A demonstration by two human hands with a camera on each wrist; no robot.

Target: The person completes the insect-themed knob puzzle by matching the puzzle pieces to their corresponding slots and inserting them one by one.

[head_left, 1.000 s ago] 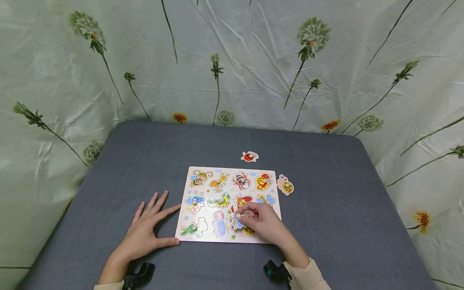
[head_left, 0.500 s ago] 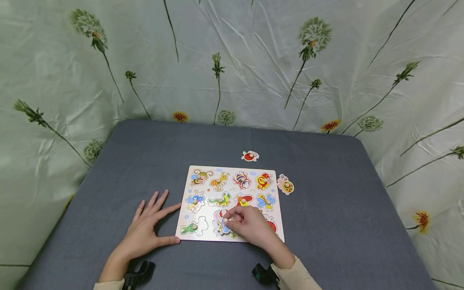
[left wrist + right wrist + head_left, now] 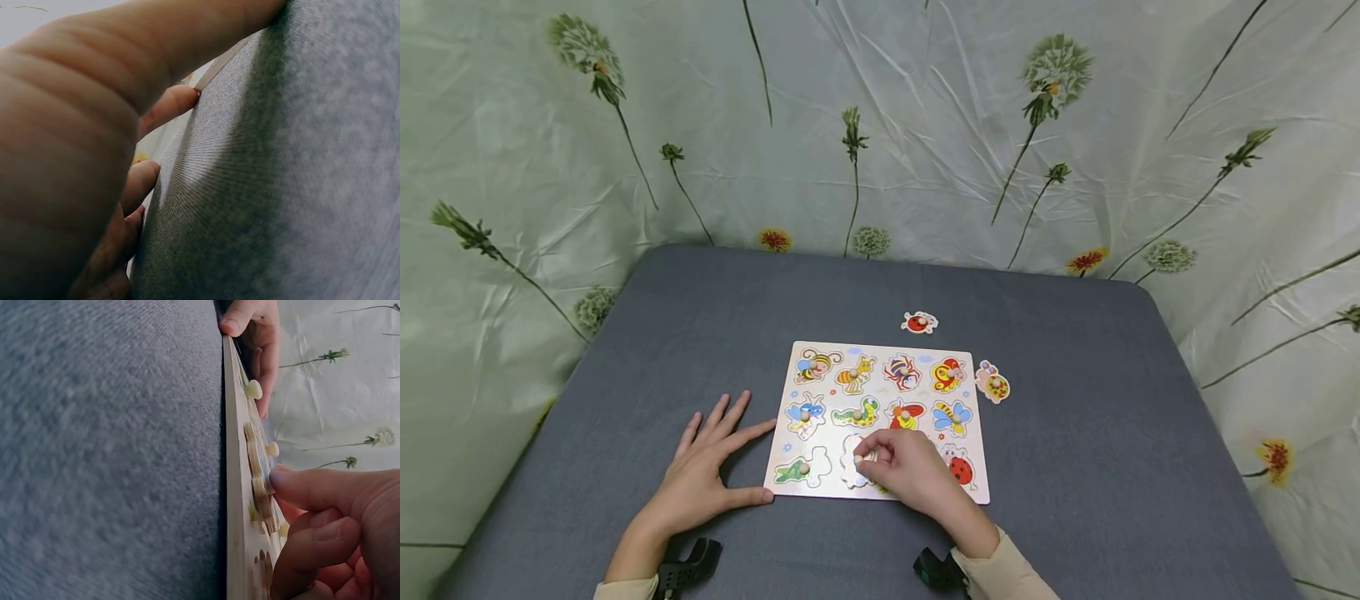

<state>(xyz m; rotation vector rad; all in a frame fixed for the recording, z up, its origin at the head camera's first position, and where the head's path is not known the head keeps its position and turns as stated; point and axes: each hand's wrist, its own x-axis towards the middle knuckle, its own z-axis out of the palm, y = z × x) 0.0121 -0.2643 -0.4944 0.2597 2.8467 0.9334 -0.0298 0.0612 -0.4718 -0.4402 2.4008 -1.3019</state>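
A wooden knob puzzle board [image 3: 880, 354] with pictures of insects lies on the table. My left hand [image 3: 696, 483] is spread flat beside it, thumb and index fingertips at its left edge. My right hand [image 3: 906, 471] pinches a small puzzle piece [image 3: 257, 465] by its knob, over the second recess of the bottom row. In the right wrist view the piece's wooden edge stands above the board's surface, with the thumb [image 3: 300, 487] on its near side. The fingers hide most of its picture in the head view. A grasshopper piece [image 3: 792, 472] sits at the bottom left.
A red ladybug piece [image 3: 919, 322] lies on the grey table [image 3: 1075, 467] behind the board. Another piece, pink with a spotted yellow-green part [image 3: 992, 382], lies against the board's right side. A flower-print curtain [image 3: 940, 133] hangs behind the table.
My right hand has moved left across the bottom row, carrying the blue and red insect piece to the second recess. The bottom-right ladybug picture has come into view. My left hand has stayed in place.
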